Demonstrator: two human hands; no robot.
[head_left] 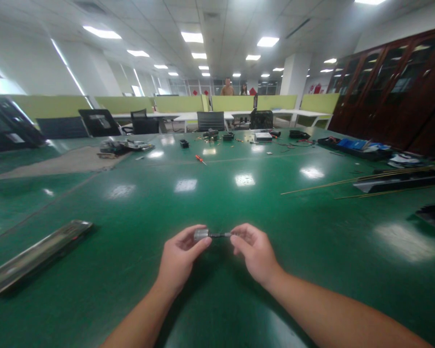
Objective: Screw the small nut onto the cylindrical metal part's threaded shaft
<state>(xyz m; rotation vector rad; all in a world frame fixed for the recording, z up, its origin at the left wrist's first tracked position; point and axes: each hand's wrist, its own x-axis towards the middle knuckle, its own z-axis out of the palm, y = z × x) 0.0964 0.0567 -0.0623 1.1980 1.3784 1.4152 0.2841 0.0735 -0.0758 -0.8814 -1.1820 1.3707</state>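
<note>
Just above the green tabletop, a small silvery metal cylinder with a thin dark shaft (202, 234) lies level between my hands. My left hand (181, 256) pinches its thick cylinder end between thumb and fingers. At the other end, the thumb and fingertips of my right hand (255, 251) close on the tip of the shaft. Part of that tip is hidden by the fingers. What exact kind of part it is, I cannot tell.
A long metal tray-like piece (39, 256) lies at the left. Farther off are a red screwdriver (200, 159), a white box (263, 137) and scattered small parts. Thin brass-coloured rods (319, 185) and a black tray with blue items (355, 145) are at the right.
</note>
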